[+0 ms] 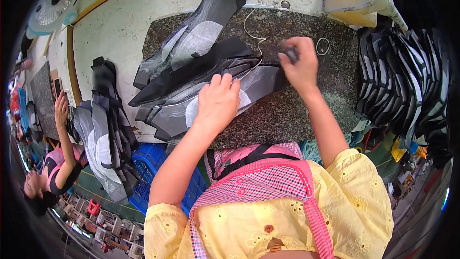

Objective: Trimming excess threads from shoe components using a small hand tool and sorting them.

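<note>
Now we see left hand (218, 103) flat, fingers spread, pressing grey-black cut fabric pieces (191, 74) stacked at bench (110, 29) centre. Right hand (299, 64) at 1 o'clock, closed on small dark tool (289, 53), touching piece's end. White string (254, 31) at 12, rubber band (322, 46) beside. Dark stacks (402, 81) crowd 3 o'clock; more pieces (103, 134), blue crate (151, 172) at 8.

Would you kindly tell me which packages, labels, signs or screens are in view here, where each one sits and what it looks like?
No packages, labels, signs or screens can be made out.
Nearest to a container: a blue slatted plastic crate, below the table edge on the left.
</note>
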Demonstrator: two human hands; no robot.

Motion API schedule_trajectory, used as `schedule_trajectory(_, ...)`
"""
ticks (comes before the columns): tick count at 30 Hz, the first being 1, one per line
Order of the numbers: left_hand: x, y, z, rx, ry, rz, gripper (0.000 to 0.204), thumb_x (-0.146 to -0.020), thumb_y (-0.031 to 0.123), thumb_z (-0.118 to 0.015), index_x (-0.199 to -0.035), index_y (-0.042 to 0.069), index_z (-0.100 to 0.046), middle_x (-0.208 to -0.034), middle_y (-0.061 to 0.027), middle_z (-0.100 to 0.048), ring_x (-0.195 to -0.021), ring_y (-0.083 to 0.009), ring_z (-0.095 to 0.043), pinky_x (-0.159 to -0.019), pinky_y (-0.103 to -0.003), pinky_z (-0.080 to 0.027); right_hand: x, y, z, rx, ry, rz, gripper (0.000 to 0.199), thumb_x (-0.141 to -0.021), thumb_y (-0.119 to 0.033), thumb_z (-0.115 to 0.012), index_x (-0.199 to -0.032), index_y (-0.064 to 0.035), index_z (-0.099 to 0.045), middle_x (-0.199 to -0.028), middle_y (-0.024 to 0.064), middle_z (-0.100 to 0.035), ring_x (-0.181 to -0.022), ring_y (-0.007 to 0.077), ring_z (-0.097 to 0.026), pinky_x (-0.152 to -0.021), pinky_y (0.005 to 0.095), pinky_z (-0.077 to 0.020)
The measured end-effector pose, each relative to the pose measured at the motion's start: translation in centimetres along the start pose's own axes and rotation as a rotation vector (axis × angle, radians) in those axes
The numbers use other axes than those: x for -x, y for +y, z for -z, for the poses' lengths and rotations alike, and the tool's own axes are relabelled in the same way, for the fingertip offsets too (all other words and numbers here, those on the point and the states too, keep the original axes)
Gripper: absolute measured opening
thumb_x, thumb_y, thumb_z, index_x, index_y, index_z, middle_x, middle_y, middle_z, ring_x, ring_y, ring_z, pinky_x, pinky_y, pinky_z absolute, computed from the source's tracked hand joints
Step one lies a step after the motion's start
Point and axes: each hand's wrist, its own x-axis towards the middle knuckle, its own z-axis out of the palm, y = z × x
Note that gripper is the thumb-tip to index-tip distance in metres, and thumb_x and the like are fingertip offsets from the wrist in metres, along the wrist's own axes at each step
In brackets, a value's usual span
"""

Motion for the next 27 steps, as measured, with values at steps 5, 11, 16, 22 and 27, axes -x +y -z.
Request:
schedule_trajectory(5,-2.1,0.3,0.7,0.183,0.097,0.061,0.015,-0.076,0.012,-0.061,-0.09,0.007,-0.064,-0.076,-0.0076,-0.054,-0.074,-0.025,-0.054,-0.065,-0.035,-0.047,2.9,-1.3,2.4,-0.043,-0.238,-0.072,0.038,-0.067,-0.022,-0.07,-0.099,-0.0096,-0.054,-0.092,0.0086,-0.058,-0.08,0.0261,-0.061,-0.066,0.0344,-0.0491)
schedule_trajectory(11,-4.7,1.3,-1.8,0.28,0.124,0.109,0.015,-0.075,0.014,-0.064,-0.089,0.006,-0.064,-0.079,-0.0079,-0.055,-0.078,-0.0256,-0.056,-0.07,-0.036,-0.046,3.5,-1.3,1.9,0.114,-0.369,-0.129,0.025,-0.074,-0.023,-0.065,-0.094,-0.0119,-0.054,-0.087,0.0049,-0.058,-0.072,0.0276,-0.061,-0.061,0.04,-0.0473)
schedule_trajectory(16,-6.7,0.8,-2.0,0.235,0.035,0.1,0.01,-0.073,0.018,-0.066,-0.075,0.009,-0.064,-0.078,-0.007,-0.054,-0.079,-0.0255,-0.056,-0.069,-0.037,-0.046,3.2,-0.3,2.7,0.166,-0.39,-0.149,0.022,-0.074,-0.022,-0.065,-0.09,-0.0119,-0.055,-0.082,0.0044,-0.058,-0.07,0.027,-0.061,-0.059,0.0397,-0.0469)
schedule_trajectory(22,-8.6,-0.2,-1.5,0.46,-0.19,0.281,0.013,-0.069,0.019,-0.06,-0.073,0.007,-0.065,-0.079,-0.0093,-0.06,-0.079,-0.0267,-0.059,-0.071,-0.038,-0.047,2.2,-1.6,2.9,0.128,-0.473,-0.165,0.022,-0.072,-0.021,-0.065,-0.088,-0.0098,-0.059,-0.084,0.0052,-0.062,-0.076,0.0249,-0.062,-0.064,0.036,-0.0483)
schedule_trajectory(27,-10.0,-1.2,-0.6,0.606,-0.314,0.325,0.019,-0.065,0.019,-0.06,-0.077,0.008,-0.067,-0.075,-0.0105,-0.065,-0.075,-0.0256,-0.063,-0.07,-0.035,-0.048,0.9,-1.7,2.1,0.143,-0.578,-0.214,0.025,-0.073,-0.029,-0.063,-0.09,-0.0106,-0.06,-0.088,0.0064,-0.062,-0.078,0.0273,-0.062,-0.067,0.0401,-0.0484)
